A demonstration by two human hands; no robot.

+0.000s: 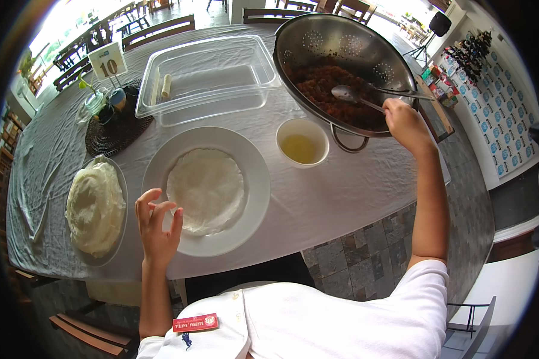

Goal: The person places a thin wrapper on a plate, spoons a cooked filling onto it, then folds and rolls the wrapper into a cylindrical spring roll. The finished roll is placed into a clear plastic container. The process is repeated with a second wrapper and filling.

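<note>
My right hand (406,123) grips the handle of a metal spoon (343,93), whose bowl rests on a reddish-brown minced filling (325,85). That filling lies in a large stainless steel colander (314,31). Over the left rim of a white plate (256,197), my left hand (159,224) hovers with fingers spread and bent, holding nothing. One thin round wrapper (206,190) lies flat on this plate. To the left, a stack of pale wrappers (95,208) sits on an oval dish (121,179). A white cup (280,150) of yellowish liquid (298,149) stands between plate and colander.
Behind the plate is a clear plastic container (211,107) with a rolled wrapper (166,85) at its left end. A woven placemat (112,141) holds a numbered table sign (108,63) and small jars (94,101). A second utensil (402,93) leans on the colander's right rim.
</note>
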